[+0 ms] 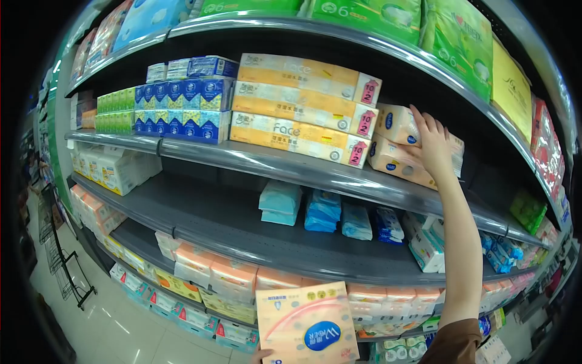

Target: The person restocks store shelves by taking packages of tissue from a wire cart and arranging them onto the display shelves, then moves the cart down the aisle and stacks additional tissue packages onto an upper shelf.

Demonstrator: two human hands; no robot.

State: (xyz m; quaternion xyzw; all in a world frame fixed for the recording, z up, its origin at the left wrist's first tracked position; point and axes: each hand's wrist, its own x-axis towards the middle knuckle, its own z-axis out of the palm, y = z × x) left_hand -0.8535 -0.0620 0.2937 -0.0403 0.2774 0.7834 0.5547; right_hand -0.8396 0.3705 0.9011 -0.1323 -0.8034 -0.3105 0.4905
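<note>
At the bottom edge, my left hand holds a peach-coloured tissue pack with a blue oval label; only part of the fingers shows. My right hand reaches up to the upper shelf, its fingers bent over the upper tissue pack of a small stack. That pack lies on a lower matching tissue pack. The far side of the grip is hidden. Left of the stack are long yellow-and-white tissue packs with pink tags.
Blue tissue packs and green ones share the upper shelf. Below, a dark shelf bears light-blue packs and white packs. Large green packs stand overhead. A black wire rack stands on the floor at left.
</note>
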